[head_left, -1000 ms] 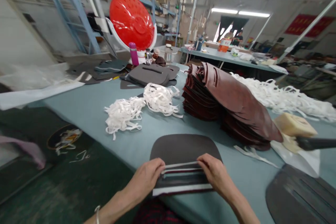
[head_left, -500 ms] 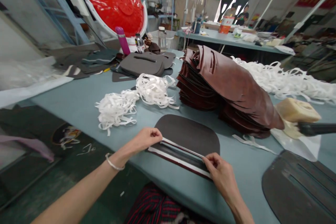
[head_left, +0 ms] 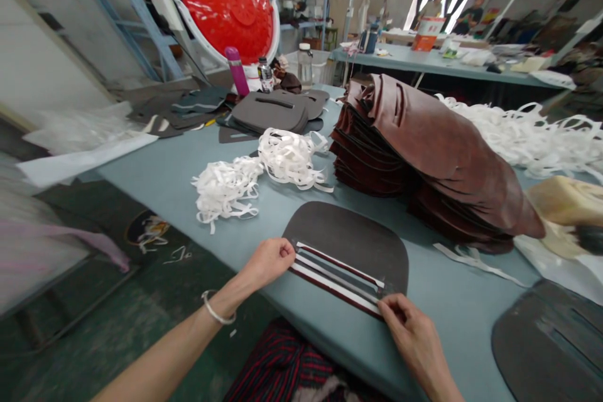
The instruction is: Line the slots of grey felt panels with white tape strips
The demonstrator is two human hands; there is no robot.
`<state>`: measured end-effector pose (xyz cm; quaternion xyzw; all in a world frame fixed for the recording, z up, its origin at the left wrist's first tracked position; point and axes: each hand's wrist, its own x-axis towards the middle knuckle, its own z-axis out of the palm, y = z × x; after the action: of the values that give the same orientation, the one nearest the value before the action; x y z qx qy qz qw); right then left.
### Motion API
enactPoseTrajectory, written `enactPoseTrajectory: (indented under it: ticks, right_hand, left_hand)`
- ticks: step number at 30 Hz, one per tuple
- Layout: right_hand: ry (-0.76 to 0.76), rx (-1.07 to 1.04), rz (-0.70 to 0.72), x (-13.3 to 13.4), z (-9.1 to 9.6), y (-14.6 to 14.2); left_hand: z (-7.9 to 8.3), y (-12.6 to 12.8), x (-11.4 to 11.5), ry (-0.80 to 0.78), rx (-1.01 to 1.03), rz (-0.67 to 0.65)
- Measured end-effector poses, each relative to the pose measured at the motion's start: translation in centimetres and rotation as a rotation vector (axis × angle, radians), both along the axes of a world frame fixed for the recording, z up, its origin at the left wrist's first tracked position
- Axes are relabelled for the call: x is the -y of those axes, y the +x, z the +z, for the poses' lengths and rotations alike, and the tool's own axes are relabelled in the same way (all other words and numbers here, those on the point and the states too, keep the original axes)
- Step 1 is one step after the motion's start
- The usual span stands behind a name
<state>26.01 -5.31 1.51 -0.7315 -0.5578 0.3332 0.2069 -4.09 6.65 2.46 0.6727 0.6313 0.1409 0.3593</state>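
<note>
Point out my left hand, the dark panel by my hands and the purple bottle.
Left hand [head_left: 269, 260]: head view, middle of the hand.
Dark panel [head_left: 346, 234]: head view, bare surface beyond the white strips [head_left: 334, 284].
Purple bottle [head_left: 238, 73]: head view, middle of its body.

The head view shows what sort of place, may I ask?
Probably a leather workshop, judging by the stack of brown leathery sheets, the tangled narrow white strips and the blue-green worktable.

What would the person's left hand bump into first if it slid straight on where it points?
Probably the flat, round-cornered dark grey panel, right beside the left hand. If it passed above that, the stack of brown leather-like pieces looks next, though depth is unclear.
</note>
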Motion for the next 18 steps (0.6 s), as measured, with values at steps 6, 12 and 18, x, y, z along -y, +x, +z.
enactPoseTrajectory:
  ticks: [6, 12, 18]
  right_hand:
    - [-0.024, 0.046, -0.024, -0.09, -0.26, -0.03]
    - [-0.065, 0.120, -0.054, -0.13, -0.02, -0.43]
    - [-0.079, 0.167, -0.068, -0.50, 0.19, -0.52]
  left_hand:
    - [-0.04, -0.02, -0.17, -0.015, -0.055, 0.005]
    - [-0.04, 0.09, -0.50, -0.019, -0.106, 0.014]
    - [-0.43, 0.59, -0.04, 0.060, -0.171, 0.031]
